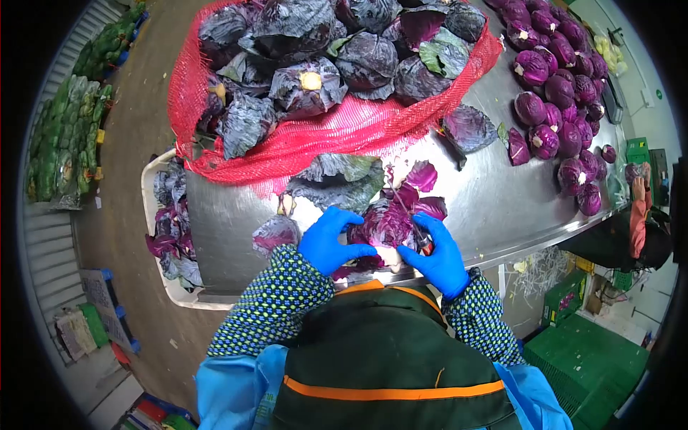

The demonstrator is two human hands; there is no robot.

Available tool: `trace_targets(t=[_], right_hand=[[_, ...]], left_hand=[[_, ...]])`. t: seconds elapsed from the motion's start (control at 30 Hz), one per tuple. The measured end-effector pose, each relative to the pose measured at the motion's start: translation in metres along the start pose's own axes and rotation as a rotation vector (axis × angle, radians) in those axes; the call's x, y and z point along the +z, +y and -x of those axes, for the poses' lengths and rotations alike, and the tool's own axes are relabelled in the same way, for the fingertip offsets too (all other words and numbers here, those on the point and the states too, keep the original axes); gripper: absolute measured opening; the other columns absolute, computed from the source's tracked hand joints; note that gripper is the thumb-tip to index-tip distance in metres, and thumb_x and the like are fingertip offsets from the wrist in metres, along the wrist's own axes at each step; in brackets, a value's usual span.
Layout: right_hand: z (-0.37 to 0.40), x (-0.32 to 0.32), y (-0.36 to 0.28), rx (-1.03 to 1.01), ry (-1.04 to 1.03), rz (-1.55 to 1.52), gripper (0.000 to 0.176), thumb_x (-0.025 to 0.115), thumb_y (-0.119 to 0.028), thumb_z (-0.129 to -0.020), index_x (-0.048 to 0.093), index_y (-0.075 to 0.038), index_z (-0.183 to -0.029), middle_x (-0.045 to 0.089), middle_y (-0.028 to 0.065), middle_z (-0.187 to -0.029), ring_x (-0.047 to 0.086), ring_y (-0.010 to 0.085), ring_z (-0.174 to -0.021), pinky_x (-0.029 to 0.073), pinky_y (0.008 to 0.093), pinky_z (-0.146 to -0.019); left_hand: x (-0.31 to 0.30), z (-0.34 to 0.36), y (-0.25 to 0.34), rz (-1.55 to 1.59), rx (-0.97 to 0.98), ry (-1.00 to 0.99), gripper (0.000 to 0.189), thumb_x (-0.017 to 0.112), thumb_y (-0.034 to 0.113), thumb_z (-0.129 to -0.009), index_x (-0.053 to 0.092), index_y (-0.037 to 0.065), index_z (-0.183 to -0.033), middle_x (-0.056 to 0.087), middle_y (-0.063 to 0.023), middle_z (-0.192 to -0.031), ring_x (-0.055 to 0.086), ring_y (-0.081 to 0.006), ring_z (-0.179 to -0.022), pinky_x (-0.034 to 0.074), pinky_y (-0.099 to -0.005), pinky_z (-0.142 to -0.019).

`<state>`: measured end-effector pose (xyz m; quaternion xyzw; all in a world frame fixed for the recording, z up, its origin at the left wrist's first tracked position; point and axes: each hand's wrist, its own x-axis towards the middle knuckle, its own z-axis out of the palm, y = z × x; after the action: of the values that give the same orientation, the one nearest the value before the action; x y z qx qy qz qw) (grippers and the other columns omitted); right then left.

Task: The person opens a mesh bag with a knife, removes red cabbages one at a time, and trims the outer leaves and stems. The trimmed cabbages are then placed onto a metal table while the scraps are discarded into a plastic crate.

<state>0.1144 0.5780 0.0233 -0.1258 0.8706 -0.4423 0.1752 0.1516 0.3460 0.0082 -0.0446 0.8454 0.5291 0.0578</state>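
Observation:
A red cabbage (pixel 385 221), partly stripped of its leaves, sits at the table's near edge between my gloved hands. My left hand (pixel 331 242) grips its left side, with the thumb and fingers curved around it. On the other side, my right hand (pixel 438 256) is closed on a small knife (pixel 426 244). The knife's handle is partly hidden in the palm, and its thin blade points up and away over the cabbage. Loose purple leaves (pixel 421 176) lie just beyond, and a large dark outer leaf (pixel 337 183) rests behind my left hand.
A red mesh sack (pixel 344 132) full of untrimmed cabbages lies across the metal table (pixel 494 201). Peeled cabbages (pixel 570 136) are heaped at the right. A white bin (pixel 172 290) of leaves stands left. Another person's hand (pixel 638 188) shows at far right, above green crates (pixel 588 365).

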Motion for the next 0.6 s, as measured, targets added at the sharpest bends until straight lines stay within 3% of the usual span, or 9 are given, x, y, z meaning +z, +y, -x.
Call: trace_targets(t=[0.1,0.17,0.2,0.27,0.33,0.37,0.4,0.47,0.6], right_hand=[[0.004,-0.007,0.002,-0.004,-0.006,-0.024,0.052,0.071,-0.017,-0.073,0.051,-0.003,-0.120,0.059,0.0158,-0.106,0.059,0.0283,-0.094,0.046,0.0340,-0.085],[0.009,-0.016,-0.005,0.168,-0.049,0.098,0.048,0.065,-0.010,-0.074,0.051,-0.004,-0.119,0.063,0.0102,-0.081,0.062,0.0218,-0.070,0.050,0.0313,-0.068],[0.008,-0.018,0.001,0.170,-0.048,0.101,0.048,0.065,-0.010,-0.074,0.051,-0.004,-0.119,0.063,0.0102,-0.081,0.062,0.0218,-0.070,0.050,0.0313,-0.068],[0.004,-0.022,0.030,0.270,0.021,-0.073,0.040,0.060,-0.001,-0.074,0.056,-0.003,-0.114,0.060,0.0023,-0.072,0.057,0.0097,-0.063,0.047,0.0230,-0.058],[-0.003,-0.019,0.052,0.356,0.117,-0.232,0.029,0.058,-0.004,-0.077,0.059,-0.004,-0.105,0.056,0.0019,-0.066,0.054,0.0087,-0.058,0.045,0.0239,-0.053],[-0.009,-0.018,0.055,0.438,0.182,-0.381,0.022,0.058,-0.004,-0.078,0.059,-0.004,-0.100,0.056,0.0017,-0.066,0.053,0.0087,-0.056,0.045,0.0237,-0.051],[-0.016,-0.016,0.059,0.519,0.248,-0.533,0.016,0.058,-0.004,-0.079,0.060,-0.004,-0.095,0.055,0.0015,-0.066,0.053,0.0088,-0.055,0.045,0.0234,-0.050],[-0.030,-0.012,0.070,0.549,0.298,-0.613,0.011,0.058,-0.005,-0.080,0.059,-0.004,-0.091,0.055,0.0019,-0.066,0.051,0.0085,-0.052,0.044,0.0223,-0.047],[-0.044,-0.008,0.076,0.498,0.332,-0.627,0.013,0.058,-0.006,-0.082,0.058,-0.005,-0.094,0.055,-0.0005,-0.071,0.051,0.0075,-0.058,0.043,0.0230,-0.051]], left_hand=[[-0.012,-0.016,0.005,-0.196,0.258,-0.191,0.034,0.073,0.027,-0.072,0.062,0.008,-0.098,0.058,-0.0132,-0.083,0.058,-0.0321,-0.081,0.048,-0.0392,-0.071],[-0.005,-0.021,0.011,-0.239,0.329,-0.236,0.031,0.071,0.025,-0.073,0.062,0.009,-0.098,0.059,-0.0124,-0.083,0.058,-0.0314,-0.081,0.048,-0.0396,-0.071],[0.000,-0.023,0.015,-0.284,0.396,-0.279,0.027,0.068,0.022,-0.074,0.062,0.009,-0.097,0.060,-0.0116,-0.083,0.059,-0.0307,-0.081,0.048,-0.0399,-0.071],[0.010,-0.023,0.018,-0.332,0.469,-0.262,0.021,0.064,0.017,-0.075,0.062,0.009,-0.095,0.060,-0.0103,-0.084,0.059,-0.0311,-0.080,0.048,-0.0398,-0.070],[0.022,-0.016,0.016,-0.277,0.377,-0.166,0.018,0.063,0.017,-0.077,0.061,0.008,-0.092,0.061,-0.0090,-0.084,0.061,-0.0251,-0.079,0.049,-0.0358,-0.068],[0.026,-0.009,0.020,0.096,-0.043,-0.105,0.015,0.061,0.015,-0.079,0.059,0.007,-0.092,0.062,-0.0070,-0.085,0.061,-0.0178,-0.080,0.049,-0.0322,-0.069],[0.027,-0.009,0.015,0.093,-0.045,-0.113,0.015,0.061,0.015,-0.079,0.059,0.007,-0.092,0.062,-0.0070,-0.085,0.061,-0.0178,-0.080,0.049,-0.0322,-0.069],[0.032,-0.012,-0.010,0.966,-0.660,0.124,0.015,0.060,0.015,-0.081,0.058,0.007,-0.094,0.062,-0.0049,-0.090,0.059,-0.0134,-0.083,0.049,-0.0306,-0.072],[0.030,0.000,-0.039,1.048,-0.801,0.320,0.011,0.056,0.016,-0.082,0.057,0.010,-0.091,0.058,-0.0022,-0.085,0.057,-0.0138,-0.080,0.048,-0.0307,-0.072]])
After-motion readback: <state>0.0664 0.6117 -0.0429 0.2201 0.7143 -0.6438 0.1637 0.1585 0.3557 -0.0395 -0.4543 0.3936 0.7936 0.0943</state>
